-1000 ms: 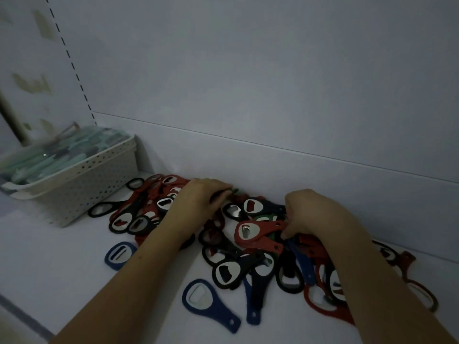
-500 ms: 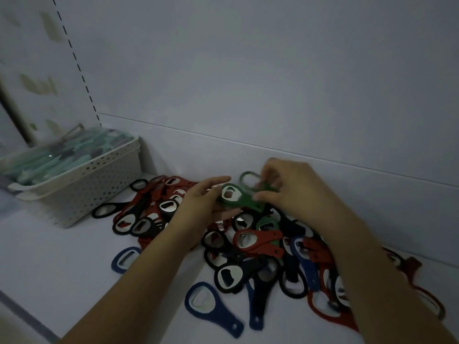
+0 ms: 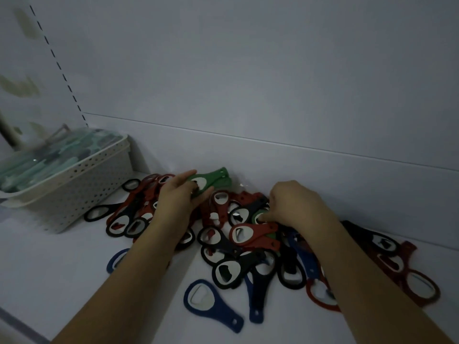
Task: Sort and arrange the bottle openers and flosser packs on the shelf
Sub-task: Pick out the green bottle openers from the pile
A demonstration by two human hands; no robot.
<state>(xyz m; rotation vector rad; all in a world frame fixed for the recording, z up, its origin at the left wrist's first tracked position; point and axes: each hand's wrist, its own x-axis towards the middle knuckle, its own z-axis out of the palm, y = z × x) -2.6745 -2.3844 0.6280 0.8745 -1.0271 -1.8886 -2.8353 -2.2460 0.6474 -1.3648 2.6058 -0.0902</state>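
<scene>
The person's left hand [image 3: 177,201] grips green bottle openers [image 3: 211,180] above the back of the pile, near the shelf's rear wall. Their right hand [image 3: 291,206] reaches down into the pile of bottle openers [image 3: 248,239], its fingers curled and pinching at another green opener [image 3: 258,217]. Red, black and blue openers sprawl across the white shelf [image 3: 62,269]. At the left stands a perforated white basket [image 3: 74,184] filled with pale green flosser packs [image 3: 49,157].

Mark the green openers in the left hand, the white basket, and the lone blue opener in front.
green openers [image 3: 213,178], head view, handle end
white basket [image 3: 74,192], head view, perforated side wall
blue opener [image 3: 211,305], head view, neck below the ring
</scene>
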